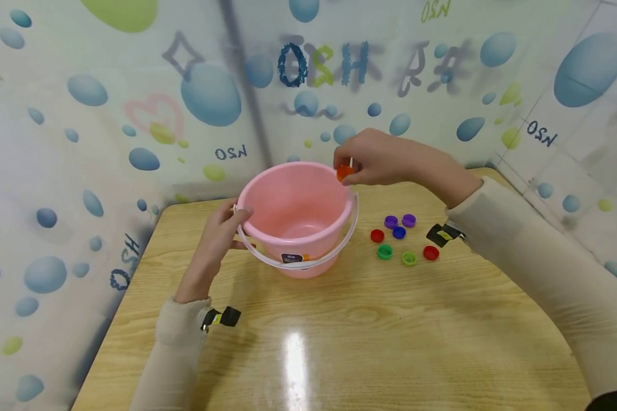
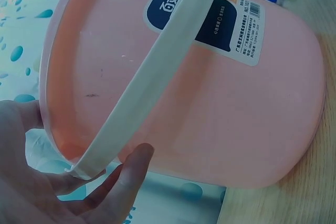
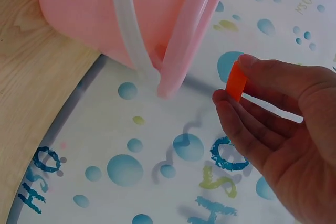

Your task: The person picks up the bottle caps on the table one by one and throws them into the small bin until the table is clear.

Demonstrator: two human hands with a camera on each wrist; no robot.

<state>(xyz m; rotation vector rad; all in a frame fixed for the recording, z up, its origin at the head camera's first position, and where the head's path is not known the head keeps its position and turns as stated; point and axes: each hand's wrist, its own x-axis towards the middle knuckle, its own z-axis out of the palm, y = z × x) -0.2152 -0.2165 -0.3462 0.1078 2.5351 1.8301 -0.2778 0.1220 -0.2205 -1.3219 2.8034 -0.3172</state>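
Observation:
A pink bucket (image 1: 308,240) with a white handle (image 1: 308,264) stands on the wooden table, its mouth tipped a little toward me in the head view. My left hand (image 1: 218,234) grips the rim at its left side, thumb over the edge; the left wrist view shows the fingers (image 2: 134,169) around the handle's end. Between thumb and fingertips my right hand (image 1: 372,160) pinches an orange bottle cap (image 3: 237,81). In the head view that cap overlaps the bucket's right rim, while the right wrist view shows it apart from the bucket.
Right of the bucket lie several loose caps: red (image 1: 377,236), purple (image 1: 408,220), blue (image 1: 399,232), green (image 1: 384,252), light green (image 1: 408,259) and another red cap (image 1: 431,253). A patterned curtain (image 1: 211,154) stands behind the table (image 1: 370,342).

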